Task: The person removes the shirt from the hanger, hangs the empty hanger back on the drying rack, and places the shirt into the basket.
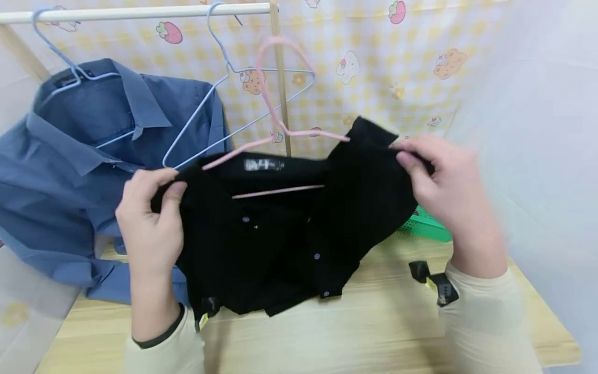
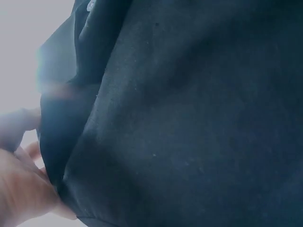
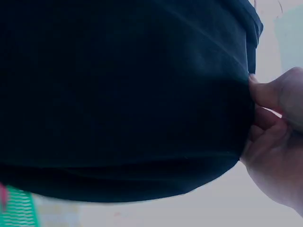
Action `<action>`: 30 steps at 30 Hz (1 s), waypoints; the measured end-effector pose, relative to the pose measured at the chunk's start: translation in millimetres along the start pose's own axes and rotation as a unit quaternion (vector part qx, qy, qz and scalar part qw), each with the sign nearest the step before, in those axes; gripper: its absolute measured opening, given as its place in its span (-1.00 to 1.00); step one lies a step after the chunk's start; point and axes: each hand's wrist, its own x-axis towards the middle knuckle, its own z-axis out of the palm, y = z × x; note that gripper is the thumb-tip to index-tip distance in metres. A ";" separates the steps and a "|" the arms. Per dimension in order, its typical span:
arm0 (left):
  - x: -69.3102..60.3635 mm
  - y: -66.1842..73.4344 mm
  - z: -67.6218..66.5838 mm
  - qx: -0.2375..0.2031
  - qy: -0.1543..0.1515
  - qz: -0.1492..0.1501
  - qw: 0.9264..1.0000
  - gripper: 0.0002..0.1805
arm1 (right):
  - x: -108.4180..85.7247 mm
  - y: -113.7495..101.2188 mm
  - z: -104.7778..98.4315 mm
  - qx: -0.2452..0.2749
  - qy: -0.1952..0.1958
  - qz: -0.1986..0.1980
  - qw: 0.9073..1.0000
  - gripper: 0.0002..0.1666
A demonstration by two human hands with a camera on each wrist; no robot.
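A black buttoned shirt point(image 1: 280, 244) hangs in the air between both hands, a pink hanger point(image 1: 275, 111) inside its neck. The hanger's hook and upper arms show above the collar, and its lower bar crosses the neck opening; its ends are hidden in the cloth. At one shoulder, my left hand point(image 1: 151, 223) pinches the fabric between thumb and fingers. My right hand point(image 1: 448, 187) pinches the other shoulder beside the raised collar. Dark cloth point(image 2: 189, 118) fills most of the left wrist view, and the right hand's thumb point(image 3: 270, 92) presses the shirt's edge in the right wrist view.
A blue shirt point(image 1: 60, 171) hangs on a light blue hanger at the left of the white rail point(image 1: 140, 13). Beside it hangs a bare blue hanger point(image 1: 201, 109). A green basket point(image 1: 427, 226) sits behind the black shirt on the wooden table point(image 1: 299, 337).
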 end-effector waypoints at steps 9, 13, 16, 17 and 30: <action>-42.2 -24.4 3.3 0.021 -0.062 -0.028 0.997 -0.89 | -73.8 16.3 25.2 0.005 -0.003 0.196 0.980 -0.81; -53.2 -29.9 8.1 0.029 -0.076 -0.037 0.996 -0.90 | -92.2 18.8 32.9 0.018 -0.033 0.233 0.972 -0.83; -56.1 -33.3 10.2 0.029 -0.081 -0.041 0.995 -0.90 | -94.6 20.8 35.6 0.016 -0.047 0.223 0.974 -0.85; -56.6 -34.1 11.3 0.026 -0.080 -0.042 0.996 -0.90 | -94.2 21.6 35.8 0.014 -0.050 0.216 0.975 -0.85; -65.3 -40.2 24.3 0.006 -0.087 -0.049 0.995 -0.91 | -88.6 21.7 37.2 -0.016 -0.084 0.177 0.981 -0.86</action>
